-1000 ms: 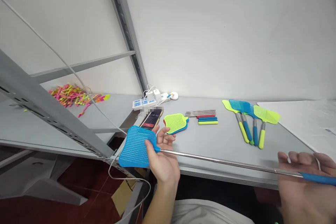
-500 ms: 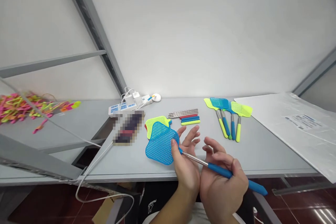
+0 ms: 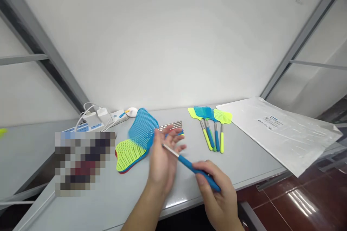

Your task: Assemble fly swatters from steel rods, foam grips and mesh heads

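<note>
A blue fly swatter (image 3: pixel 145 126) with a metal shaft and a blue grip slants across both my hands. My right hand (image 3: pixel 217 191) is closed around the blue grip. At the neck of the swatter, my left hand (image 3: pixel 162 162) has its thumb against it, and the shaft crosses the palm. The other left fingers are loosely spread. Below the raised blue head lie yellow-green swatter heads (image 3: pixel 128 155), with blue and red edges showing under them. Metal rods (image 3: pixel 173 125) lie behind my left fingers, which hide most of the coloured grips there.
Several assembled fly swatters (image 3: pixel 211 130) lie fanned out at the right. Beyond them is a white plastic package (image 3: pixel 273 126). A power strip (image 3: pixel 94 126) with plugs and cables and a pixelated object (image 3: pixel 86 162) are at the left. A wall stands behind the table (image 3: pixel 189 187).
The view has swung to the right. My hands have moved apart, the swatter head has tilted up, and my right hand has tightened around the grip.
</note>
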{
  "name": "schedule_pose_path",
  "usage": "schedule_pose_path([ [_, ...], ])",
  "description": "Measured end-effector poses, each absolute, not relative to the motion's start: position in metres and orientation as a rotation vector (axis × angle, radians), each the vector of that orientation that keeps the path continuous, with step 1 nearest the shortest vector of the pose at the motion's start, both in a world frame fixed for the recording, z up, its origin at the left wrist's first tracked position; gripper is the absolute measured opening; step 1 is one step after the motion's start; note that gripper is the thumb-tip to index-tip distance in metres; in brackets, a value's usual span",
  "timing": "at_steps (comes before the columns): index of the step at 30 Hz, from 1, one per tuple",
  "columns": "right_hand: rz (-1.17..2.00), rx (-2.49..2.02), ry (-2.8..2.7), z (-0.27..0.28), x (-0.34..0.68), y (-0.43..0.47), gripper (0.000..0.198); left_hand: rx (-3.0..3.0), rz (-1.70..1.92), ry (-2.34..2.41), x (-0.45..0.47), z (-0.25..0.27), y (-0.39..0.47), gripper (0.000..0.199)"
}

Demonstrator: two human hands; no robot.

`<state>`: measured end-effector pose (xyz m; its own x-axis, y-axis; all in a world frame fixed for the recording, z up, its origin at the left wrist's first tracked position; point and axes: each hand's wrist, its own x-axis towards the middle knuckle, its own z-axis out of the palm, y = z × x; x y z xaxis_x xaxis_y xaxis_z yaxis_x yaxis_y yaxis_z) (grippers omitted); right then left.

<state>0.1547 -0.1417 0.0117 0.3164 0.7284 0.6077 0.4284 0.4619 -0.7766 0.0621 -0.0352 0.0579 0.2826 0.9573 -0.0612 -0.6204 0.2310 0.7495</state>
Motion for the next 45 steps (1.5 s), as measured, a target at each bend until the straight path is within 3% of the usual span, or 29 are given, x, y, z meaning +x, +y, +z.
schedule_pose_path([
  [3,-0.147,-1.272,-1.386,0.019,0.184,-0.132,0.049,1.223,0.752,0.552,0.081,0.067,-0.033,0.055],
  [6,-0.422,-1.458,-1.253,0.015,0.221,-0.120,0.050,1.879,0.342,0.500,0.088,0.074,-0.021,0.044],
  [8,-0.492,-1.619,-1.226,0.009,0.245,-0.111,0.045,2.185,0.262,0.578,0.088,0.077,-0.008,0.042],
  [16,-0.553,-2.159,-1.286,-0.014,0.285,-0.075,0.039,2.499,0.370,0.862,0.057,0.069,0.027,0.034],
  [26,-0.513,-2.173,-1.452,-0.015,0.265,-0.077,0.027,2.583,0.861,0.921,-0.004,0.013,0.007,0.013],
  [33,-0.509,-1.930,-1.439,0.010,0.242,-0.080,0.018,2.623,0.945,1.117,-0.003,-0.010,0.003,0.025],
  [39,-0.031,-1.786,-2.079,0.058,0.209,-0.032,0.017,2.579,0.867,1.493,0.006,-0.015,-0.006,0.041],
  [45,-0.060,-1.654,-2.644,0.072,0.201,0.062,0.029,2.510,0.844,1.629,0.011,-0.011,-0.011,0.038],
])
